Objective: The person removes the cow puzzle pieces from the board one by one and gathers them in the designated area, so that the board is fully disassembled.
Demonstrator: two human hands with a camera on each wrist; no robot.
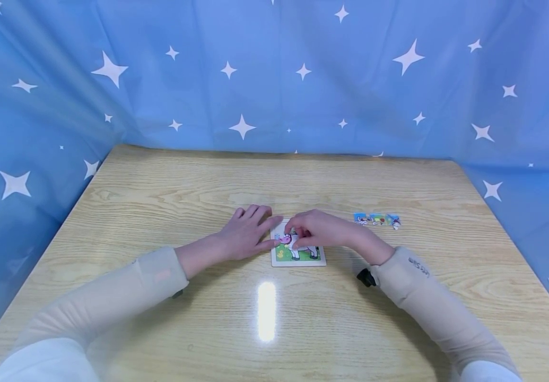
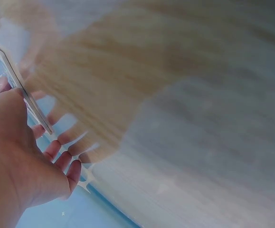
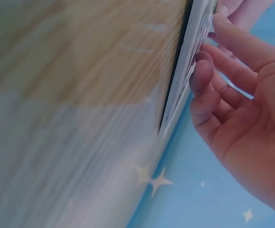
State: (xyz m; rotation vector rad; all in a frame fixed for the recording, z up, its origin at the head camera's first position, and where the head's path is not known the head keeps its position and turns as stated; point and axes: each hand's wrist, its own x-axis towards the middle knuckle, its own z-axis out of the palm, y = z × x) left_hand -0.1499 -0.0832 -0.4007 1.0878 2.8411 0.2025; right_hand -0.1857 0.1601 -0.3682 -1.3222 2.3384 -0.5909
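Observation:
A square picture puzzle board [image 1: 299, 263] showing a cow lies on the table. My left hand [image 1: 247, 233] is at its left side, thumb and index finger touching that edge, the other fingers spread and relaxed. Over the board's upper part is my right hand [image 1: 322, 228], thumb and index fingertips apart on the picture, other fingers bent; no piece shows between them. The right wrist view has the right hand [image 3: 251, 104] with fingertips against the board [image 3: 187, 61]. In the left wrist view the left hand [image 2: 28, 152] is beside the board's edge [image 2: 28, 97].
Several loose parts lie in a row right of the board: a blue-topped piece [image 1: 360, 218], a colourful middle piece [image 1: 377, 218] and a right-hand piece [image 1: 393, 220]. Behind the wooden table [image 1: 183, 180] hangs a blue curtain [image 1: 264, 95] with white stars.

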